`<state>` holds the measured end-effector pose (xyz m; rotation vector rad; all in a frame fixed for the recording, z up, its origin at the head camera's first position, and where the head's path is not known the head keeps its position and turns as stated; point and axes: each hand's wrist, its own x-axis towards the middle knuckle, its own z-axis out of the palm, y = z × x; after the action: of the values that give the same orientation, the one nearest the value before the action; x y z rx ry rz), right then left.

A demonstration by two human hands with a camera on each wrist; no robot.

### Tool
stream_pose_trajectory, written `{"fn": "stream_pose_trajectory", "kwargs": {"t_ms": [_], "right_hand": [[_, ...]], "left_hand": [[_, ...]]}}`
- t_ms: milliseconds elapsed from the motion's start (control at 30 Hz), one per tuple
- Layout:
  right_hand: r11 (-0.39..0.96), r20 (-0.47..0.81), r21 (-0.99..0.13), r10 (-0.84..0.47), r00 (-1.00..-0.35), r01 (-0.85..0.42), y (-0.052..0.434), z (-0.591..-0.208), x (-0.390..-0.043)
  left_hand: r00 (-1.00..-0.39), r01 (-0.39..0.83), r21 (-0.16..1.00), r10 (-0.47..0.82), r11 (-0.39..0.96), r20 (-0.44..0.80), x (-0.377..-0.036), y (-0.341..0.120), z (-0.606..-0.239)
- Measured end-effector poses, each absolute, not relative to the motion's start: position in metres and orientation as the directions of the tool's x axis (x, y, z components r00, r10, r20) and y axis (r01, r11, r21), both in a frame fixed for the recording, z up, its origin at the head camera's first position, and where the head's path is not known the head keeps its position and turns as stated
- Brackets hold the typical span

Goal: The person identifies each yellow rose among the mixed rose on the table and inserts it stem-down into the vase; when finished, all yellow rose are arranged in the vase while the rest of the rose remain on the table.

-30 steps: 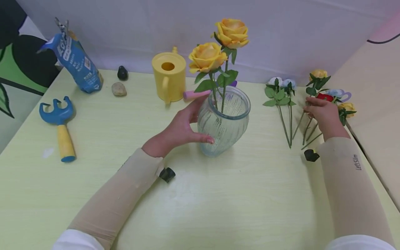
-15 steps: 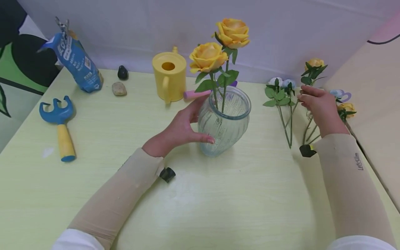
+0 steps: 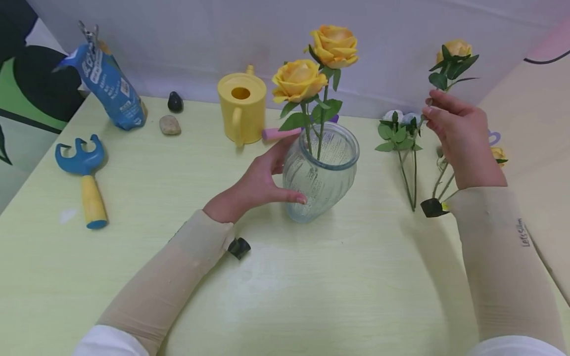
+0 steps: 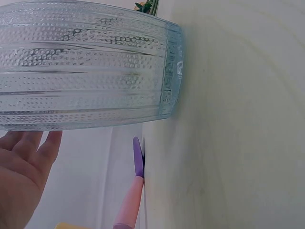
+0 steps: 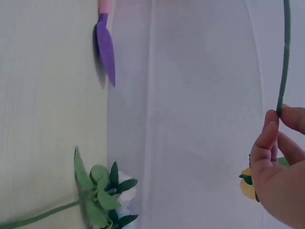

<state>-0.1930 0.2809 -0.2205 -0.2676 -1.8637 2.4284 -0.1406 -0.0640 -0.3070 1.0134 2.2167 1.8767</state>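
A ribbed glass vase [image 3: 321, 173] stands mid-table with two yellow roses [image 3: 311, 74] in it. My left hand [image 3: 278, 173] holds the vase's left side, thumb in front and fingers round the back; the left wrist view shows the vase [image 4: 86, 67] close above my fingers [image 4: 28, 157]. My right hand [image 3: 431, 112] is raised right of the vase and pinches the stem of a small yellow rose [image 3: 455, 50], bloom up. In the right wrist view my fingertips [image 5: 269, 138] pinch the green stem [image 5: 284, 57].
White flowers [image 3: 400, 129] and more stems [image 3: 498, 153] lie on the table at right. Behind the vase are a yellow watering can [image 3: 242, 106] and a pink-and-purple trowel [image 3: 279, 133]. A blue bag [image 3: 107, 89], two stones [image 3: 170, 125] and a blue rake [image 3: 84, 173] lie left.
My right hand has lifted the small yellow rose off the pile on the table and raised it upright. The left hand and the vase have stayed put.
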Motion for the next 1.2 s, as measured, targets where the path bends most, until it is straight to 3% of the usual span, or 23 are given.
{"fn": "stream_pose_trajectory", "kwargs": {"t_ms": [500, 833, 1200], "right_hand": [[-0.453, 0.152, -0.867, 0.155, -0.976, -0.207, 0.207, -0.172, -0.185], [-0.259, 0.312, -0.898, 0.191, -0.931, -0.355, 0.163, -0.178, -0.162], [-0.112, 0.333, -0.932, 0.117, -0.935, -0.346, 0.150, -0.201, -0.148]], "left_hand": [[-0.784, 0.437, 0.898, 0.508, 0.045, 0.356, -0.139, -0.065, -0.306], [-0.787, 0.428, 0.902, 0.513, 0.055, 0.342, -0.139, -0.064, -0.306], [-0.783, 0.438, 0.897, 0.514, 0.057, 0.350, -0.139, -0.064, -0.306]]}}
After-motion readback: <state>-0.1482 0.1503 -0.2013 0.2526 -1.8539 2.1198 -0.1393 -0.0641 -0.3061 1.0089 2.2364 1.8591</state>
